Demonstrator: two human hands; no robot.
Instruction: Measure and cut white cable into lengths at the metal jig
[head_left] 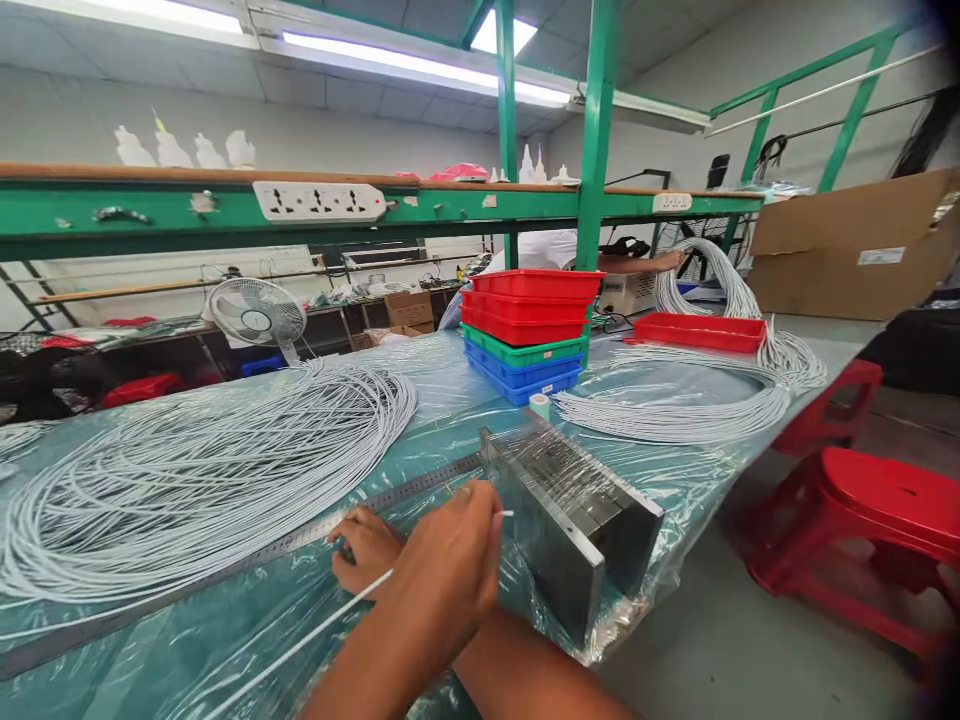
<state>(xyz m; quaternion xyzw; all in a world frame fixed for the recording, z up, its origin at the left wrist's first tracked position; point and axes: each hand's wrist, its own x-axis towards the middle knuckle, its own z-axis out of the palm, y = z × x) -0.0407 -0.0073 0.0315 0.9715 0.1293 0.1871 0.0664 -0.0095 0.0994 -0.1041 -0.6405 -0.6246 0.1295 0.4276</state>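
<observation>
- Two bare forearms cross above the plastic-covered desk (172, 655), so the left hand (454, 555) sits to the right of its partner.
- Its grip is pinched around a white cable (300, 645); a short tip pokes out past the fingers near the metal block (551, 555), while the rest trails down and leftward.
- Beside it, the right hand (367, 548) is at the steel ruler (300, 539), fingers curled; whether that grip has hold of anything, I can't tell from here.
- Beyond the ruler lies a big loose coil (225, 470) of similar cable.
- I'd say the step in hand is managing one length by its end.
- To my eye, the next move calls for a firm pinch close to the tip and wrists clear of the trailing length.
</observation>
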